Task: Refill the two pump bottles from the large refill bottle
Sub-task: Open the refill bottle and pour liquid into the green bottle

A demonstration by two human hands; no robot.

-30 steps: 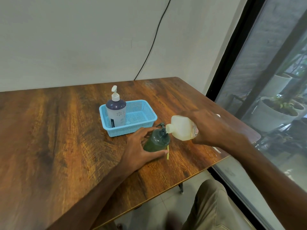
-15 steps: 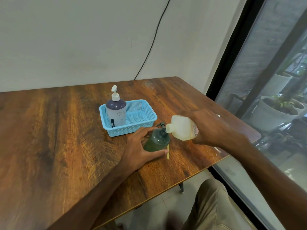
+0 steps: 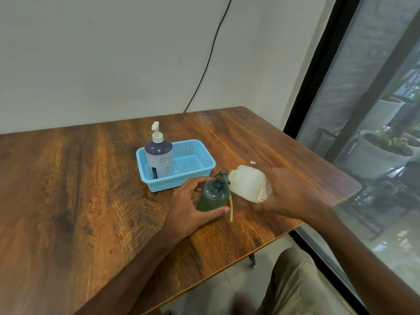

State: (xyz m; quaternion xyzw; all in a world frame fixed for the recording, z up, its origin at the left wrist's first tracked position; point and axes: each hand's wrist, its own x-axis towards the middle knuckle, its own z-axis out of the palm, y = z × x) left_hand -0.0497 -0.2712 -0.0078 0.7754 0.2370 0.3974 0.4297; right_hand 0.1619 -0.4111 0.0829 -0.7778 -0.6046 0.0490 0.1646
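Two hands work at the table [image 3: 68,189] edge: left hand [image 3: 188,208] clasps the green bottle [image 3: 213,195]; right hand [image 3: 293,194] grips the tipped refill bottle [image 3: 247,185], spout at its neck. Behind, a basket [image 3: 195,169] holds the purple pump bottle [image 3: 159,160]. A pump tube [image 3: 231,208] lies beside.

Counter [image 3: 68,189]: dark-grained brown wood, rounded far corner, set against a pale wall. On it: one light blue mesh basket [image 3: 200,165]; one green bottle [image 3: 212,196] standing just in front of the basket; one pump head with yellowish tube [image 3: 231,208] lying beside the green bottle.
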